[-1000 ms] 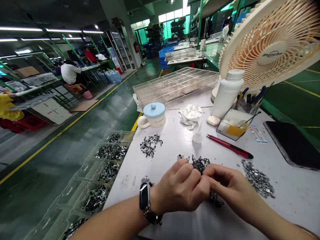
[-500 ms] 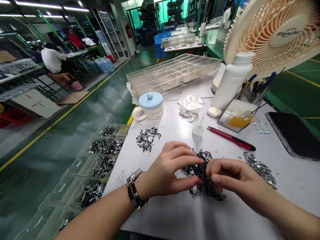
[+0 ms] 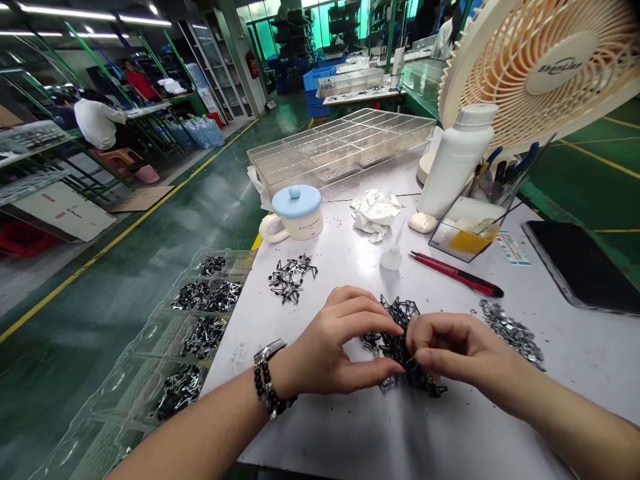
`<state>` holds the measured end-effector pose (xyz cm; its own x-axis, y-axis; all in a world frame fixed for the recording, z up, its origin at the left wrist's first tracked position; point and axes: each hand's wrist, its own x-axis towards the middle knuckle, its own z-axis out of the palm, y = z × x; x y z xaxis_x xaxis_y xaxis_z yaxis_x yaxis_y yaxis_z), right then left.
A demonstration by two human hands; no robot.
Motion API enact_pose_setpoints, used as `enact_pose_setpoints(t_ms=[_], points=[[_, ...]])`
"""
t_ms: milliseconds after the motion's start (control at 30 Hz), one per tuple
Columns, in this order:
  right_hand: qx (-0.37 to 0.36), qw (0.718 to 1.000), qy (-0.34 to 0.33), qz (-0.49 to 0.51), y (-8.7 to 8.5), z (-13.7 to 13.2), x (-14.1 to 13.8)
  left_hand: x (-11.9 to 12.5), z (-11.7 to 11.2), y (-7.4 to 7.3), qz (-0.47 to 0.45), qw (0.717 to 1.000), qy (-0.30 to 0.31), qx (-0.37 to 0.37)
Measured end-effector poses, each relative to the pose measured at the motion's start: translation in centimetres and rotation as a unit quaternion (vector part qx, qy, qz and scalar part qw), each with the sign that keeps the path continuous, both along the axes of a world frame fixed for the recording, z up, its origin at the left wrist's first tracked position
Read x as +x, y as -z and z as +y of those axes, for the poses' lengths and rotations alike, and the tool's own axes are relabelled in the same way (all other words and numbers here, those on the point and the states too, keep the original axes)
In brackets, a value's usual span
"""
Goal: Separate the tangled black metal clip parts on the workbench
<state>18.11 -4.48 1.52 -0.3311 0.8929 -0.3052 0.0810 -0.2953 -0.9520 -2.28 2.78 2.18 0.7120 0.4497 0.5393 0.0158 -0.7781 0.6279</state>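
A pile of small black metal clip-like parts lies on the white table between my hands. My left hand rests at the pile's left side, thumb and index finger apart, with parts showing in the gap. A watch and a black beaded bracelet are on that wrist. Over the pile's right side, my right hand has its fingers curled and thumb pressed in. Whatever its fingertips hold is too small and hidden to make out. A heap of small silver pieces lies to its right.
A smaller group of black parts lies at left, near a blue-lidded mug. Beyond the hands are a small dropper bottle, red utility knife, phone, and fan. A compartment tray sits lower left.
The camera view has shifted slightly, moving the table items a little left. Both hands stay at the pile; the left thumb and index finger look slightly farther apart.
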Motion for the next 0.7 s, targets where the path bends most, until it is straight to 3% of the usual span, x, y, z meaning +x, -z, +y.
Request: enact_pose_setpoints(t_ms=[100, 233, 333, 467, 600, 700], points=[[0.092, 0.987, 0.056, -0.121, -0.2, 1.6, 1.1, 0.0, -0.1, 0.0, -0.012, 1.000, -0.017, -0.007], [0.195, 0.918, 0.216, -0.268, 0.2, 6.1, 2.2, 0.1, -0.4, 0.3, -0.016, 0.999, -0.025, -0.012], [0.218, 0.899, 0.232, -0.301, 1.0, 9.3, 1.9, 0.1, -0.6, 0.5, -0.016, 1.000, -0.023, -0.013], [0.217, 0.909, 0.243, -0.258, 1.3, 10.3, 0.8, 0.1, -0.6, 0.5, -0.020, 0.999, -0.032, -0.026], [0.165, 0.941, 0.265, -0.127, 0.0, 7.4, 0.5, 0.1, -0.5, 0.5, -0.025, 0.997, -0.045, -0.061], [0.132, 0.948, 0.289, -0.026, -1.1, 4.8, 1.2, 0.2, -0.4, 0.6, -0.027, 0.995, -0.056, -0.075]])
